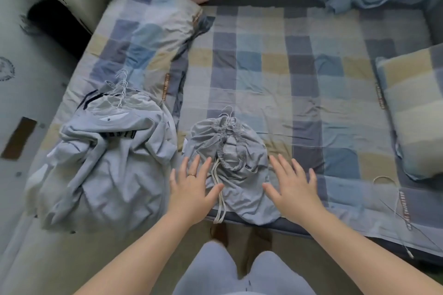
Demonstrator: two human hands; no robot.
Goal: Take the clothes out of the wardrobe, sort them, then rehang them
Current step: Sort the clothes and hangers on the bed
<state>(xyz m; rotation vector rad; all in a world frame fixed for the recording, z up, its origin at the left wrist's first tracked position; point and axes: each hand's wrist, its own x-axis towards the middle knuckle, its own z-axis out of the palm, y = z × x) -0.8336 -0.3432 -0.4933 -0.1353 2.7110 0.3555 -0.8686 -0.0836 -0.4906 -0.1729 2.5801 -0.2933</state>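
Head: L hand [191,190] & R hand [294,190] flat, flanking grey drawstring bottoms [242,151].

both hands, left hand [191,190] and right hand [293,188], flat with fingers spread.

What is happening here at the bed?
A person stands at the checked bed, sorting clothes. The left hand and right hand are open, fingers spread, on either side of a grey drawstring garment on a hanger near the bed's edge. A heap of grey clothes on white hangers lies to its left.
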